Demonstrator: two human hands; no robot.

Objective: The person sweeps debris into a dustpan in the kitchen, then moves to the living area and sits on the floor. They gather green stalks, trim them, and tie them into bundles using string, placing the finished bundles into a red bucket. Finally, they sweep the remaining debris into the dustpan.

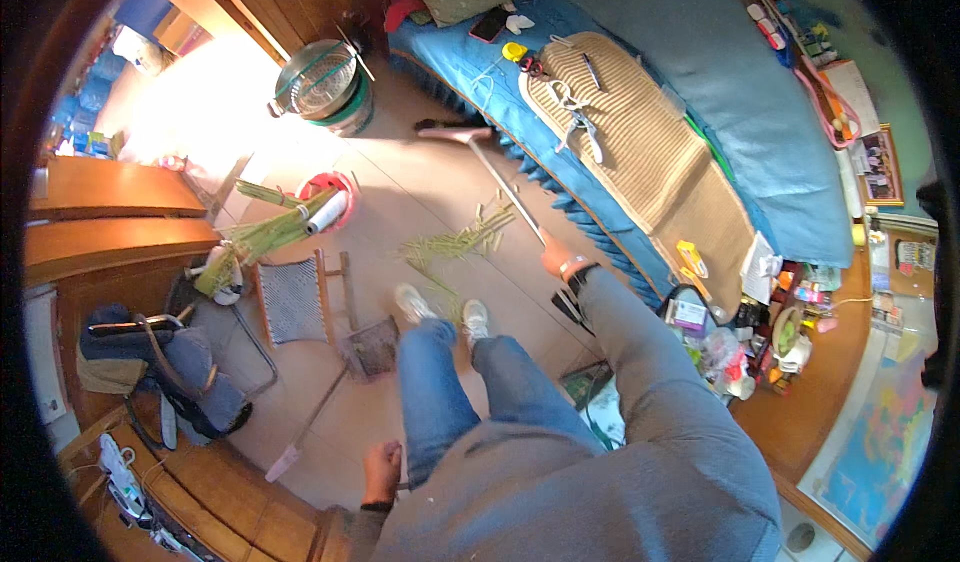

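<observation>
My right hand point(556, 253) grips the pale handle of a broom point(506, 185). Its pink head with dark bristles point(454, 132) reaches the floor beside the sofa's blue skirt. My left hand point(383, 466) is curled into a fist beside my left thigh, and I see nothing in it. Cut green stalk pieces point(469, 235) lie scattered on the tiles between the broom and my shoes point(414, 304). Left of my feet is a long-handled dustpan point(371, 348) with dark bits in it, its handle point(304, 431) slanting back toward the lower left.
A low woven stool point(292, 303) stands left of the dustpan. Beyond it, bundled green stalks point(274, 228) lean over a red basket point(349, 213). A metal strainer point(319, 78) sits atop a bucket. On the right, the blue sofa point(450, 48) carries a ribbed beige mat point(637, 142).
</observation>
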